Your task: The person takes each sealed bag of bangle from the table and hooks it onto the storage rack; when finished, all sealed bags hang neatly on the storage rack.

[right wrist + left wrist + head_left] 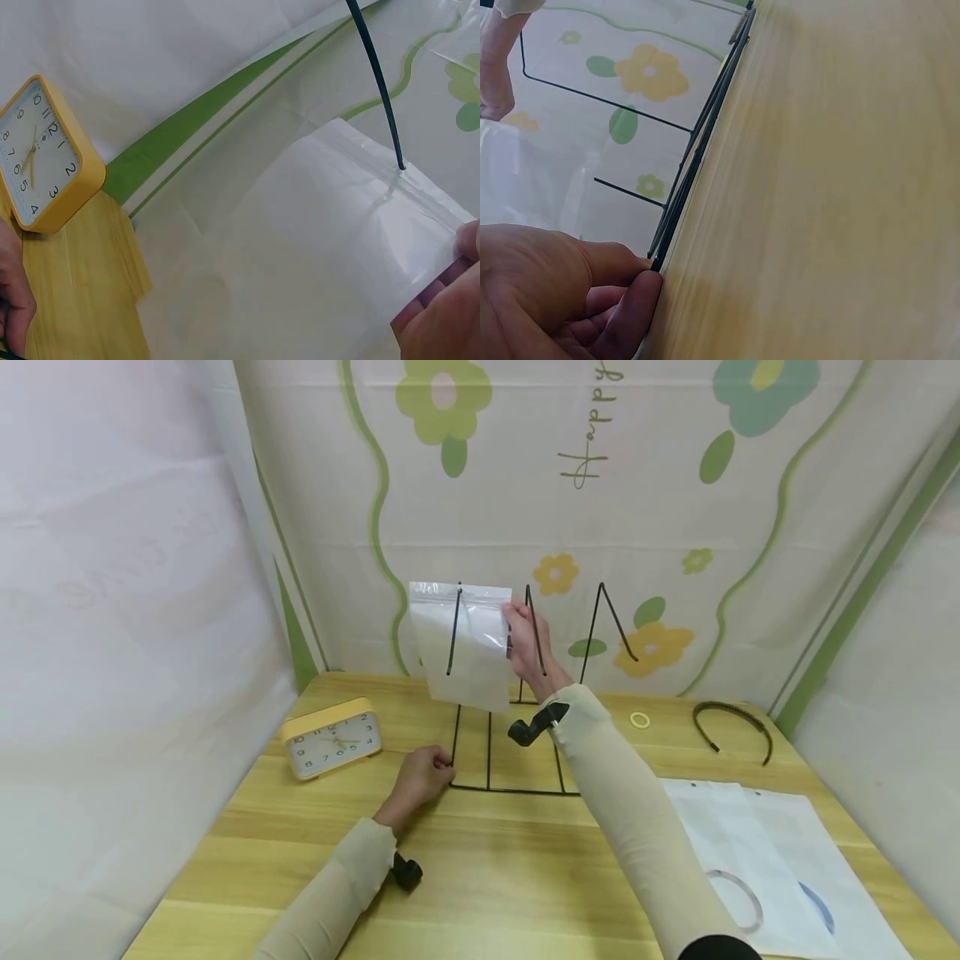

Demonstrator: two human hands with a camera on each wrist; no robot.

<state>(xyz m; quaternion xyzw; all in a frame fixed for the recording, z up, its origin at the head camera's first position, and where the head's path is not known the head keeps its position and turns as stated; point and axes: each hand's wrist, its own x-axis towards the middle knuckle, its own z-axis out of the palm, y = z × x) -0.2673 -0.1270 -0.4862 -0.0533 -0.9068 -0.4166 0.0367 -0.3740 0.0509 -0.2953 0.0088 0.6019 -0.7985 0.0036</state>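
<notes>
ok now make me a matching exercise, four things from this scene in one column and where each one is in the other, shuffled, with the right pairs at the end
Things
1. plastic bag
2. yellow clock
3. wire rack
4. pale ring

Places
A. lying between the rack and the dark headband
B. pinched at a corner by the left fingers
C. held at one side by the right fingers
D. standing toward the left side of the table

Right pairs: 1-C, 2-D, 3-B, 4-A

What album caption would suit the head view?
Left hand pinching a black wire rack, right hand holding up a translucent bag.
</notes>
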